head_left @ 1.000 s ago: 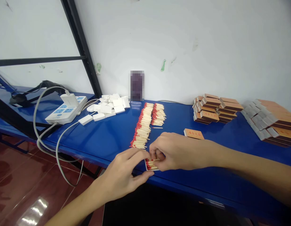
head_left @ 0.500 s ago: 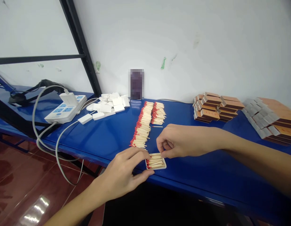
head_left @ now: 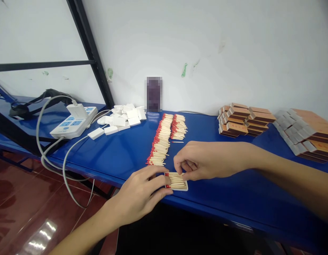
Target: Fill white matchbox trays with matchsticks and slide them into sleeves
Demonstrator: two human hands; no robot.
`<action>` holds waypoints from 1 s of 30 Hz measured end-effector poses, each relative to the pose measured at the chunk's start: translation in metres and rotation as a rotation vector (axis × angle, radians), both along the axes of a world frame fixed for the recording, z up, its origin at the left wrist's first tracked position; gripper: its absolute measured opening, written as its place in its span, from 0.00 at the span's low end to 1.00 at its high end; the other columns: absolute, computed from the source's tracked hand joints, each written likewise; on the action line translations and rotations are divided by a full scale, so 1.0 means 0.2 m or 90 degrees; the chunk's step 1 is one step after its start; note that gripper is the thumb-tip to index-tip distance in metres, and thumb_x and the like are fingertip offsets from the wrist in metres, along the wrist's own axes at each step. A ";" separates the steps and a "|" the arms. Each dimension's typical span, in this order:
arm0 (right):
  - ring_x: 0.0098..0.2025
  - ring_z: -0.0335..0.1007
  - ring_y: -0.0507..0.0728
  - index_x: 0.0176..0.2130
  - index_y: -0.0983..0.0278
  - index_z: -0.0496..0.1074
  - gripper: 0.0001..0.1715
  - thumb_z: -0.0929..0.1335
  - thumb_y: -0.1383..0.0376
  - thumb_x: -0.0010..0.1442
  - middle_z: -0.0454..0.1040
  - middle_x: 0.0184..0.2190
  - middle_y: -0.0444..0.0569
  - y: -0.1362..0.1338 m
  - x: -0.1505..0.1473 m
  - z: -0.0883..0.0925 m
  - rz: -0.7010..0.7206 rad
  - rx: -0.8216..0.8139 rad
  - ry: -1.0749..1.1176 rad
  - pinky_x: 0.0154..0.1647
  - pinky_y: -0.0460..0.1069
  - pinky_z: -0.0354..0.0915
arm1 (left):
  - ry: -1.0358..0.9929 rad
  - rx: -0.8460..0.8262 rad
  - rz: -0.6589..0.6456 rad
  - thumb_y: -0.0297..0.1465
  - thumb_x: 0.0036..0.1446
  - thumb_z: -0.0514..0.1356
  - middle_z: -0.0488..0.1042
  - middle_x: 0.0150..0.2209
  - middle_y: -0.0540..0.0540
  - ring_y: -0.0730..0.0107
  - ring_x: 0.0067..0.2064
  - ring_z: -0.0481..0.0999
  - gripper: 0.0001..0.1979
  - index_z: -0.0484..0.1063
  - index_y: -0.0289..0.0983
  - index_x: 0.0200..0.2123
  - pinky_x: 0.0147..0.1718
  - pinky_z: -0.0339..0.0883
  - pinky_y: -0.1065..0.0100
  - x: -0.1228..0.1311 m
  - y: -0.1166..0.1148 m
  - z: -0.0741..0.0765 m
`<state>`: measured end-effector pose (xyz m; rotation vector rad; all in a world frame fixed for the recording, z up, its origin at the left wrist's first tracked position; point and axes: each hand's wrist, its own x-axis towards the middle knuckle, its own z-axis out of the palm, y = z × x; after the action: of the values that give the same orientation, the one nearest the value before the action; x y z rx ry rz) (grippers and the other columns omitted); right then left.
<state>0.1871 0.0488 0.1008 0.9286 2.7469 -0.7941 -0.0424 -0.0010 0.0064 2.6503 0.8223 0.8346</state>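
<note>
On your far left, a black metal frame (head_left: 91,46) slants down to the blue table (head_left: 121,152), beside a white power strip with blue socket faces (head_left: 69,128) and looping white cables (head_left: 64,170). Next comes a loose heap of small white rectangular pieces (head_left: 126,118). Your left hand (head_left: 141,191) grips the left end of a shallow white tray (head_left: 185,189) at the table's near edge: your thumb is on its near side, your fingers on its far side and over the red-tipped wooden matches (head_left: 178,182) lying lengthwise inside. Behind it, a blurred dark purple upright rectangle (head_left: 154,95) stands by the wall. A long row of red-headed matches (head_left: 161,140) runs toward you, with a shorter row (head_left: 179,127) beside it and one single match (head_left: 177,142) just below. Your right hand (head_left: 199,161) is half curled, fingertips at the tray's far right side; you cannot tell whether they pinch a match. Further right sit a stack of orange-brown matchboxes (head_left: 238,124) and a larger grey-ended stack (head_left: 315,129).
</note>
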 end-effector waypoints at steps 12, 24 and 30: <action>0.44 0.74 0.62 0.51 0.59 0.72 0.21 0.65 0.53 0.62 0.74 0.50 0.53 0.04 0.41 -0.07 -0.146 0.350 0.028 0.45 0.57 0.68 | -0.076 0.005 0.005 0.32 0.63 0.63 0.77 0.46 0.44 0.66 0.48 0.78 0.12 0.72 0.37 0.49 0.49 0.74 0.65 0.01 0.00 -0.01; 0.48 0.72 0.61 0.52 0.60 0.69 0.18 0.65 0.58 0.64 0.75 0.47 0.53 -0.18 0.47 -0.37 -0.266 0.313 0.145 0.49 0.57 0.69 | -0.058 0.079 -0.005 0.32 0.65 0.61 0.77 0.47 0.42 0.64 0.47 0.79 0.12 0.73 0.38 0.50 0.47 0.76 0.63 0.00 0.01 -0.03; 0.43 0.71 0.59 0.50 0.61 0.69 0.18 0.69 0.60 0.61 0.75 0.43 0.52 -0.34 0.23 -0.34 -0.195 0.184 0.207 0.43 0.54 0.70 | -0.058 0.061 0.016 0.35 0.64 0.62 0.78 0.48 0.41 0.62 0.47 0.79 0.14 0.74 0.37 0.51 0.48 0.76 0.61 0.01 0.01 -0.03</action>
<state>0.2334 -0.0183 0.0336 1.4181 3.1034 -0.6475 -0.0410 0.0001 0.0009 2.6667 0.8130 1.0172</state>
